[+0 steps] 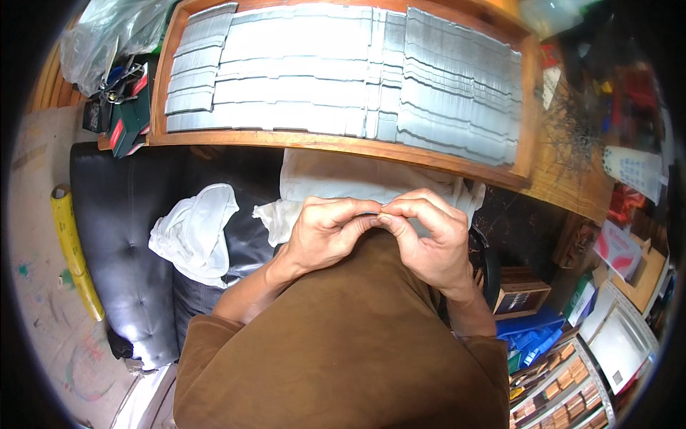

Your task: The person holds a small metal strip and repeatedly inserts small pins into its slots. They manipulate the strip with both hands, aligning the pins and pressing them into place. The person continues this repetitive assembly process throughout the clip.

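Note:
My left hand (323,230) and my right hand (434,234) meet fingertip to fingertip in front of my brown shirt. Thumb and forefinger of each are pinched together. A thin sliver of something shows between the fingers, too small to name. Just beyond the hands, a white cloth (336,175) hangs below a wooden tray (314,143). Packed rows of thin, silvery metal pieces (300,71) fill that tray; glare washes out their middle.
A crumpled white cloth (193,232) lies on a black padded seat (125,250) at left, beside a yellow tube (75,254). Dark green boxes (132,118) stand at the tray's left end. On the right are a pile of thin dark bits (572,136), a small wooden box (525,292) and a blue container (532,336).

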A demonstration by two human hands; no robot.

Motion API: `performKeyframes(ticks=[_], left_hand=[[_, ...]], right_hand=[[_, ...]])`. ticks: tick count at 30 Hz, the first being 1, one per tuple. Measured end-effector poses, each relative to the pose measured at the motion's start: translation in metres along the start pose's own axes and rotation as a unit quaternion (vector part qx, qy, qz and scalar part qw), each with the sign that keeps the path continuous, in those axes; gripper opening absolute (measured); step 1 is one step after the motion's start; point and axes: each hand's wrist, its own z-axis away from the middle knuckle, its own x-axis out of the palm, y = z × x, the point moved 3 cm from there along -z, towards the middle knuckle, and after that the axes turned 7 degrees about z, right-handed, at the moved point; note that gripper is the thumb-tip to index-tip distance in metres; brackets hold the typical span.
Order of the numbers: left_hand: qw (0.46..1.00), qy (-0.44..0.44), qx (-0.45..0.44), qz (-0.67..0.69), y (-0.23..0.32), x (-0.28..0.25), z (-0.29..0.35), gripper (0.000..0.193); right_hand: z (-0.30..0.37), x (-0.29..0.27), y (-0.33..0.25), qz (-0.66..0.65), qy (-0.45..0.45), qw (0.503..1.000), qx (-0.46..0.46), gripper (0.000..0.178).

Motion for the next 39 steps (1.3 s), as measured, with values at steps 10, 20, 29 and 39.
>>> performKeyframes(ticks=[10, 20, 29, 39], left_hand=[[0.998, -0.022, 0.016, -0.049, 0.000, -0.003, 0.004, 0.021], [0.904, -0.072, -0.315, 0.280, -0.005, -0.004, -0.017, 0.023], [0.910, -0.080, -0.323, 0.247, -0.001, -0.016, -0.047, 0.022], [0.997, -0.042, -0.070, 0.010, 0.006, -0.011, -0.011, 0.019]], right_hand=[[0.001, 0.007, 0.004, -0.052, -0.028, 0.998, 0.015, 0.013], [0.003, 0.024, 0.038, -0.274, -0.059, 0.928, 0.245, 0.017], [-0.008, 0.038, 0.040, -0.333, 0.035, 0.897, 0.287, 0.013], [0.010, 0.025, 0.020, -0.122, 0.062, 0.990, 0.045, 0.015]])
